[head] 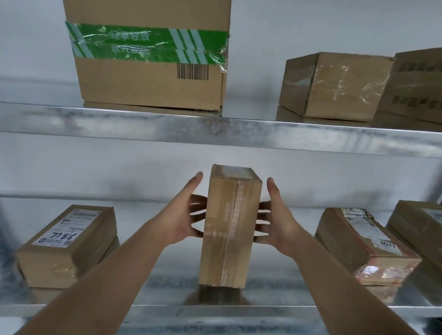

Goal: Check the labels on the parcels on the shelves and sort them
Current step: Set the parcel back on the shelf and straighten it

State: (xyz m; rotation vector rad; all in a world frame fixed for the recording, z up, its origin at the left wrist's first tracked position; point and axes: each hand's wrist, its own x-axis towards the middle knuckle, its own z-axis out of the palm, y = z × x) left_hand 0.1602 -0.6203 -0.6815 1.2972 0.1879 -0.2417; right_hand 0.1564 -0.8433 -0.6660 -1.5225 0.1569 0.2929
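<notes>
My arms are bare from the frame's lower edge up to the wrists — no sleeve, cuff or glove on either. My left hand (184,217) and right hand (276,224) are bare too — no ring, watch or band shows. My fingernails look short and plain.
</notes>
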